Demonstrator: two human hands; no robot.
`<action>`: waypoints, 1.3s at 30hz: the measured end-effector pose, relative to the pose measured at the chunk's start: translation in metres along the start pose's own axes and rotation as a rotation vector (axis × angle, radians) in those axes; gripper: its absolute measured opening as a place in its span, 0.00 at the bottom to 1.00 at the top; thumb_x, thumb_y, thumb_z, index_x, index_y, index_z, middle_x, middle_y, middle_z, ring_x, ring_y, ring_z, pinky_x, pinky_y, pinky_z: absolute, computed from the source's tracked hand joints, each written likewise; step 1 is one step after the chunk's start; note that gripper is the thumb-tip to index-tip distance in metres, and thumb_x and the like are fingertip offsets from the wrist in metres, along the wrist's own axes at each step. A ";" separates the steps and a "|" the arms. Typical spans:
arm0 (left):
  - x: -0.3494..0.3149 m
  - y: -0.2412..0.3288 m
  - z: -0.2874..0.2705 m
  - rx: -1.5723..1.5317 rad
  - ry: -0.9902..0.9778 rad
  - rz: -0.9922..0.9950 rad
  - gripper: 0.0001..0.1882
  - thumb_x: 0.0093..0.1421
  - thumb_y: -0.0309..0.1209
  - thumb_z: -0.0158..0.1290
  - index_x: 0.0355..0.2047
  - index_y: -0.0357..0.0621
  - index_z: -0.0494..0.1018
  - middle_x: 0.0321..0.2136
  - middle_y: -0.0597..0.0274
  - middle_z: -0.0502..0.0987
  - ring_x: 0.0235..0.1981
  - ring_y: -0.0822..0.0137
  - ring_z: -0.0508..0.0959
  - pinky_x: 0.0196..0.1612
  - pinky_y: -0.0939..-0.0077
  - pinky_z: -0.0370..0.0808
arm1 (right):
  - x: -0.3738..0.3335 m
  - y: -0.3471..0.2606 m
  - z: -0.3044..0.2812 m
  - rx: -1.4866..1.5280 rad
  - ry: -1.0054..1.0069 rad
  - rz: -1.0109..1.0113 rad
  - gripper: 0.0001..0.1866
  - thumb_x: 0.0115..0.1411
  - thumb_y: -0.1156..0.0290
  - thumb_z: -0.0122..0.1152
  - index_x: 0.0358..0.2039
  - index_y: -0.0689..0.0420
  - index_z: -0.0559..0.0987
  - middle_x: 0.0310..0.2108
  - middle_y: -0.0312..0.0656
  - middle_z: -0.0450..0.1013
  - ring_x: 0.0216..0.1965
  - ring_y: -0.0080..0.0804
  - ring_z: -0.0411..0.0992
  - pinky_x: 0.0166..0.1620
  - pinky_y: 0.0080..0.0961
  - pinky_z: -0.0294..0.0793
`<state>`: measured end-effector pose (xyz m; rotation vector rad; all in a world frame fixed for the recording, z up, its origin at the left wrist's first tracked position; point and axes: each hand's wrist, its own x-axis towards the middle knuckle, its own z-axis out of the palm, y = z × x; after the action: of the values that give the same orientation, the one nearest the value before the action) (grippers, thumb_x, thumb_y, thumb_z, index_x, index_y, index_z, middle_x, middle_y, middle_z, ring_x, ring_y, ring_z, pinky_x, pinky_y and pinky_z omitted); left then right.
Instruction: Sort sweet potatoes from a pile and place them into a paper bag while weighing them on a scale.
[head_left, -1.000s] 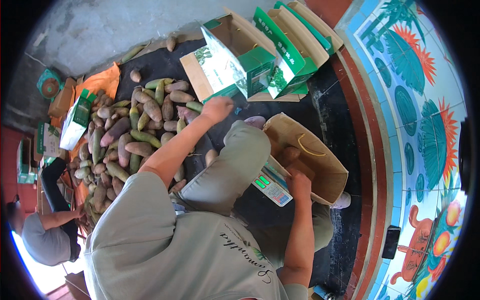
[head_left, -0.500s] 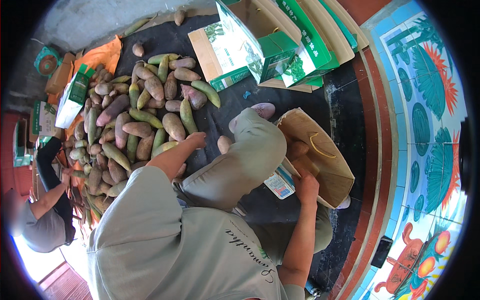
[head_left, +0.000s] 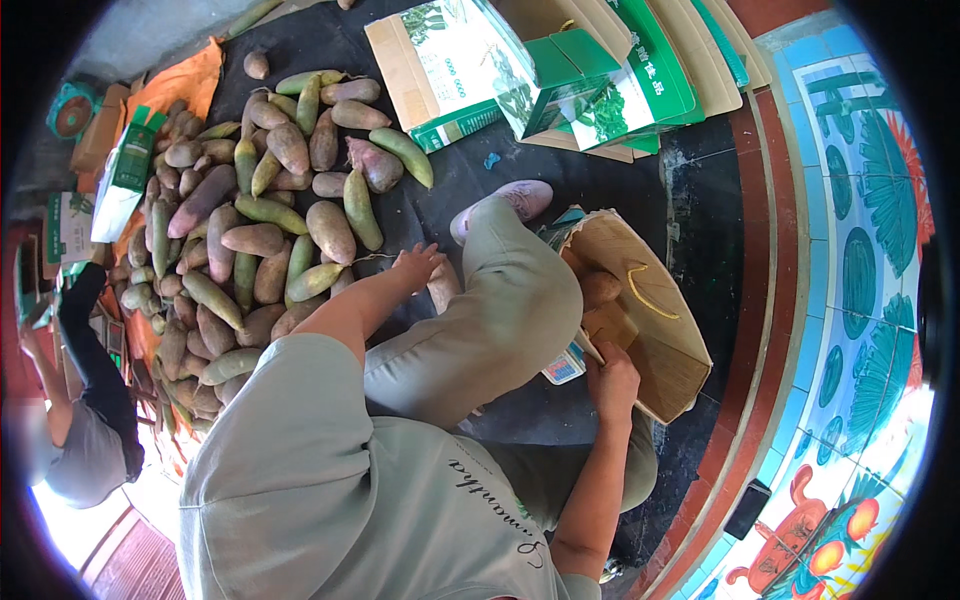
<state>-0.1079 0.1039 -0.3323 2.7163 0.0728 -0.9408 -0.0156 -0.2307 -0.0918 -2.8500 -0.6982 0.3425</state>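
Note:
A brown, oblong root vegetable lies beside my bent knee, and my left hand has its fingers curled over the upper end of it. My right hand grips the near edge of an open cardboard box with a yellow cord handle. Inside that box a brown root vegetable rests against the far wall. To the left of my left hand spreads a big heap of brown and green root vegetables on a black ground sheet.
Green and white printed cartons stand open and stacked at the far side. Another small carton and a teal round-faced scale are beyond the heap. At the left another person bends down. A phone lies by the tiled wall.
My left hand has moved right from the heap's edge onto the brown root vegetable by my knee. My right hand stays on the box edge. The view has shifted slightly.

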 end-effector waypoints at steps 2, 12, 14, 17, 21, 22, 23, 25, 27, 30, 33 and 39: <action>0.009 0.000 0.015 0.054 0.094 0.052 0.34 0.48 0.31 0.57 0.56 0.48 0.58 0.58 0.54 0.56 0.57 0.51 0.62 0.49 0.50 0.69 | 0.002 -0.001 -0.001 -0.009 0.002 -0.009 0.08 0.47 0.71 0.62 0.30 0.55 0.76 0.29 0.42 0.73 0.33 0.40 0.72 0.36 0.34 0.71; 0.009 0.020 -0.030 0.098 -0.227 -0.039 0.26 0.52 0.34 0.54 0.53 0.54 0.63 0.47 0.55 0.67 0.48 0.53 0.71 0.46 0.62 0.73 | 0.003 0.002 0.002 0.043 0.000 0.003 0.10 0.46 0.71 0.63 0.31 0.55 0.76 0.29 0.41 0.73 0.33 0.40 0.72 0.36 0.34 0.71; 0.004 0.016 -0.031 0.146 -0.345 -0.074 0.26 0.50 0.36 0.57 0.51 0.54 0.66 0.47 0.55 0.67 0.48 0.53 0.72 0.46 0.63 0.73 | 0.004 0.001 0.001 0.047 0.001 0.004 0.10 0.46 0.71 0.63 0.31 0.55 0.76 0.29 0.41 0.73 0.34 0.40 0.72 0.36 0.34 0.71; -0.007 0.012 -0.024 0.195 -0.366 -0.042 0.29 0.44 0.43 0.61 0.47 0.51 0.70 0.47 0.56 0.68 0.48 0.54 0.72 0.46 0.62 0.73 | 0.003 0.003 0.001 0.049 0.008 0.005 0.11 0.45 0.71 0.63 0.32 0.55 0.76 0.29 0.42 0.73 0.34 0.40 0.72 0.36 0.34 0.71; -0.019 0.003 -0.007 -0.014 -0.294 -0.021 0.35 0.38 0.51 0.62 0.45 0.45 0.71 0.46 0.51 0.71 0.47 0.55 0.73 0.45 0.62 0.73 | 0.004 0.005 0.000 0.011 -0.012 0.011 0.12 0.45 0.70 0.63 0.32 0.55 0.76 0.28 0.43 0.73 0.34 0.41 0.72 0.37 0.35 0.71; -0.024 0.002 -0.006 -0.128 -0.242 -0.064 0.36 0.38 0.52 0.61 0.45 0.43 0.71 0.45 0.50 0.73 0.47 0.54 0.73 0.45 0.62 0.73 | 0.004 0.006 0.001 0.016 -0.007 -0.001 0.12 0.46 0.69 0.63 0.33 0.55 0.76 0.28 0.43 0.73 0.34 0.41 0.72 0.36 0.35 0.71; -0.025 -0.007 0.005 -0.218 -0.164 -0.094 0.37 0.37 0.54 0.60 0.44 0.41 0.71 0.43 0.48 0.74 0.46 0.53 0.74 0.46 0.64 0.72 | 0.004 0.007 0.002 0.026 0.009 0.004 0.12 0.46 0.69 0.63 0.33 0.55 0.76 0.28 0.43 0.73 0.34 0.41 0.72 0.36 0.35 0.71; -0.033 -0.010 -0.003 -0.199 -0.113 -0.147 0.37 0.38 0.55 0.60 0.43 0.40 0.71 0.42 0.48 0.74 0.46 0.54 0.74 0.46 0.64 0.72 | 0.002 0.009 0.006 0.006 -0.003 0.017 0.11 0.46 0.68 0.63 0.32 0.55 0.76 0.29 0.43 0.73 0.34 0.41 0.72 0.37 0.35 0.72; -0.042 -0.016 -0.023 -0.179 -0.059 -0.199 0.37 0.38 0.55 0.60 0.42 0.39 0.71 0.42 0.49 0.75 0.45 0.55 0.75 0.45 0.64 0.72 | 0.004 0.009 0.008 0.010 0.029 0.018 0.11 0.46 0.67 0.62 0.31 0.55 0.76 0.29 0.43 0.73 0.34 0.41 0.73 0.36 0.35 0.72; -0.073 -0.018 -0.083 -0.220 -0.001 -0.385 0.37 0.39 0.57 0.60 0.41 0.39 0.71 0.40 0.48 0.75 0.45 0.55 0.75 0.45 0.64 0.72 | 0.002 0.010 0.011 0.000 0.057 0.022 0.09 0.46 0.67 0.62 0.29 0.54 0.76 0.28 0.43 0.74 0.33 0.41 0.73 0.36 0.36 0.72; -0.103 -0.020 -0.142 -0.549 0.199 -0.498 0.38 0.39 0.59 0.59 0.39 0.38 0.70 0.37 0.45 0.75 0.43 0.52 0.75 0.44 0.62 0.71 | 0.001 0.008 0.012 0.000 0.083 0.003 0.07 0.47 0.68 0.61 0.27 0.54 0.76 0.26 0.44 0.74 0.32 0.41 0.73 0.35 0.36 0.73; -0.131 0.024 -0.256 -0.354 0.840 -0.154 0.35 0.41 0.53 0.61 0.40 0.35 0.68 0.35 0.43 0.74 0.41 0.48 0.74 0.44 0.61 0.70 | 0.000 0.007 0.013 -0.011 0.086 -0.018 0.06 0.48 0.69 0.58 0.28 0.54 0.77 0.27 0.45 0.75 0.32 0.42 0.74 0.35 0.36 0.73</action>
<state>-0.0540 0.1533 -0.0529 2.5803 0.5486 0.2277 -0.0155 -0.2353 -0.1059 -2.8472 -0.7110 0.2130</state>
